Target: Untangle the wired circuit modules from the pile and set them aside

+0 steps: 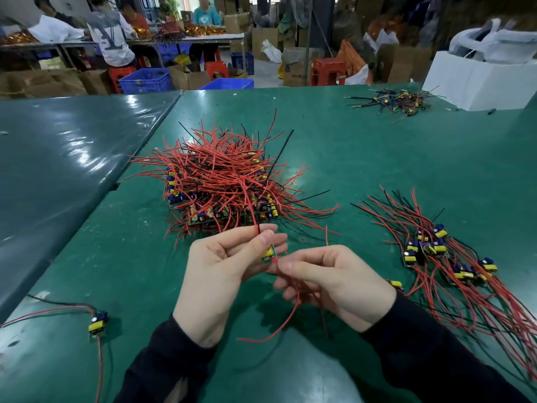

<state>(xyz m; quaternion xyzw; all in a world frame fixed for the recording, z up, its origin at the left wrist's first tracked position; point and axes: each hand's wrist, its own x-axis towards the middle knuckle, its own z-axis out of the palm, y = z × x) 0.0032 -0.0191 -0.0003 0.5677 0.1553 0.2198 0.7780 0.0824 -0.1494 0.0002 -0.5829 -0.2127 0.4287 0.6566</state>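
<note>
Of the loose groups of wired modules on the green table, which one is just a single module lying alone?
The single module at the near left edge, with yellow part and red and black leads. The others are heaps: central pile, right group, far group.

A white foam box (pixel 476 82) sits at the far right of the green surface (pixel 348 146). Beyond lie blue crates (pixel 145 80), red stools (pixel 327 71), cardboard boxes (pixel 189 78), and seated workers (pixel 112 39) far left.

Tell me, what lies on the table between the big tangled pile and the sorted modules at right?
Only loose red wire ends from the pile reaching toward the sorted modules; otherwise bare table, in the head view.
</note>
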